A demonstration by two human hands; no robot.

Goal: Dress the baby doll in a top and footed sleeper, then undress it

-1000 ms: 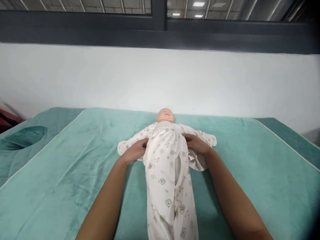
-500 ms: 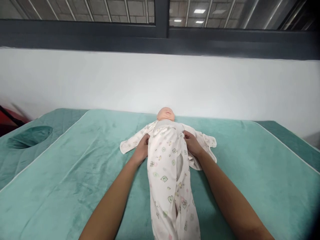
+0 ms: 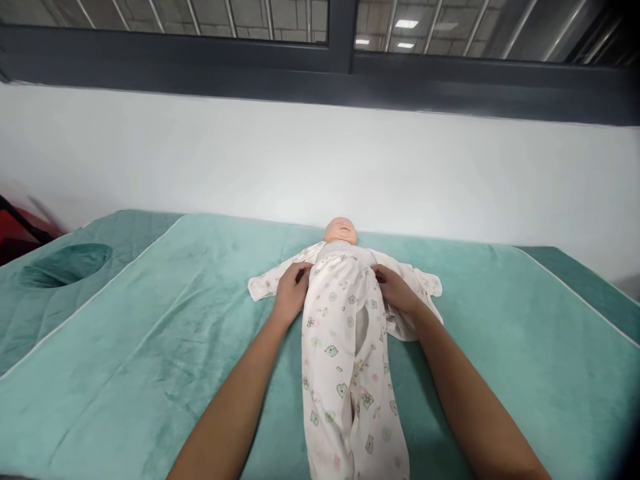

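A baby doll (image 3: 341, 231) lies on its back, head toward the wall. White baby pants (image 3: 327, 367) with small green and pink prints lie over its front, the legs stretching toward me. At the left edge of the waist, my left hand (image 3: 293, 291) is closed with its fingertips on the cloth. My right hand (image 3: 399, 291) pinches the opposite waist edge. Beneath the pants a matching baby top (image 3: 267, 283) spreads open, its sleeves out to both sides. Grey cloth shows at the doll's chest and through a gap in the pants. The doll's legs are hidden.
A green velvety cover (image 3: 150, 320) with white piping spreads over the bed. At its left, a quilted part has a round hole (image 3: 67, 265). Behind stand a white wall (image 3: 200, 153) and a dark window frame (image 3: 200, 67). Something red (image 3: 20, 227) shows at far left.
The camera view has shifted slightly, so the doll and clothes appear a little farther right. My left fingers have moved up onto the waist edge. My right hand stays at its side of the waist.
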